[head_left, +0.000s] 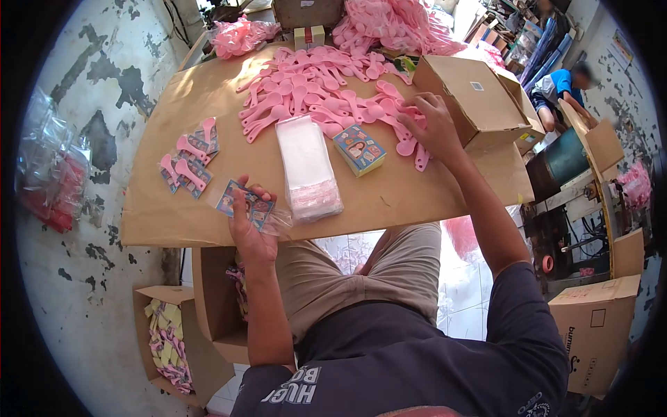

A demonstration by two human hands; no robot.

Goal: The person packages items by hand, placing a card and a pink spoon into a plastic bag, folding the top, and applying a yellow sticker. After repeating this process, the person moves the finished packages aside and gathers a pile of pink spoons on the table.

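Note:
My left hand [251, 226] is closed on a printed card in a clear plastic bag [260, 212], above the table's near edge. My right hand [432, 128] hovers at the right end of a heap of pink spoons [299, 90], fingers bent and apart, with nothing visible between them. Pink spoons lie just below its fingertips. Between my hands are a stack of clear plastic bags [302, 156] and a stack of blue printed cards [359, 148]. On the left, several pink spoons rest on printed cards [187, 174].
A cardboard box [472, 97] stands on the table at the right. Bags of pink spoons [396, 28] sit along the back. An open carton of packed pieces [167, 340] is on the floor at left. Another person [563, 90] sits at far right.

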